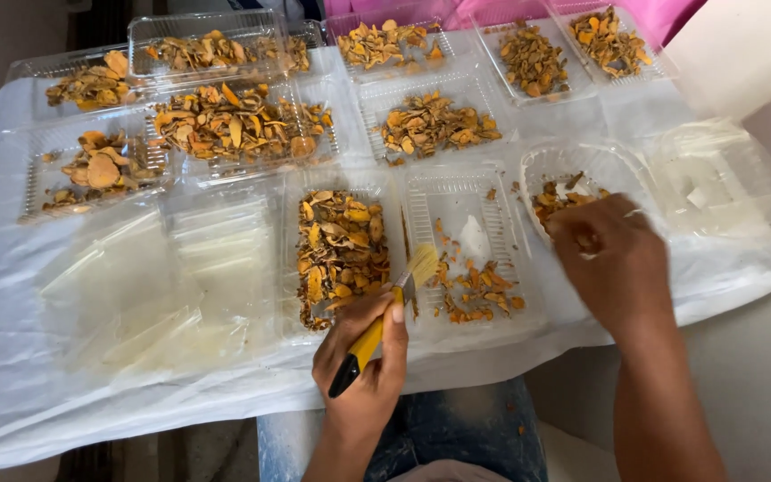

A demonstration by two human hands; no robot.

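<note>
Holding a brush (384, 317) with a yellow and black handle, the left hand (363, 366) is closed around the handle near the lower middle of the view. The thumb lies along the top of the handle, and the pale bristles point up and to the right, at the left edge of a clear plastic tray (470, 250). In the lower part of this tray lie a few orange dried slices (475, 290); its upper part is nearly bare.

The right hand (609, 254) comes from the lower right with the forearm going up and to the left. The fingers are curled and turned downward over a round clear container (582, 174) which has some orange slices inside. The hand is seen from its back, so I cannot tell if the fingers are holding slices or only touching them.

Just to the left of the brush stands a full tray of dried slices (339, 254), touching the tray with few slices. More trays with the same yellow and orange slices (234, 125) stand in rows further back on the bench (11, 393), which is covered with white plastic sheet. Empty clear lids (725, 178) lie at the right, and flat transparent bags (171, 277) lie at the left. Blue jeans (457, 437) of the person are seen below the bench edge.
</note>
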